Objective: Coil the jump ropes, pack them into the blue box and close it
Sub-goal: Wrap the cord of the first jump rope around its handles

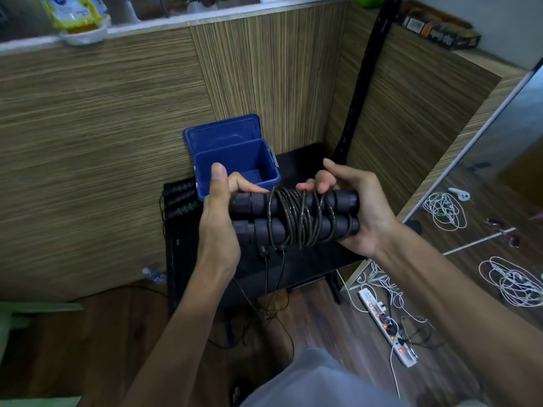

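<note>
Head view: left hand [219, 218] and right hand [349, 207] clamp, fingers curled, the opposite ends of the black foam-handled, cord-wrapped jump rope bundle [293, 220], long axis crosswise, with the open blue plastic box [235, 160] just beyond the fingertips.

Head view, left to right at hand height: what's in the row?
Green-banded rope handles → left hand → coiled jump rope → right hand → white cable tangle.

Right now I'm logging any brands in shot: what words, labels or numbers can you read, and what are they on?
None can be read for sure.
Dark carton on the ledge, top right: printed lettering, too blurred to read.
Yellow and white pouch, top left: print too blurred.
Power strip on the floor: no legible marking.
Blue box and the jump rope in both hands: no text visible.
</note>
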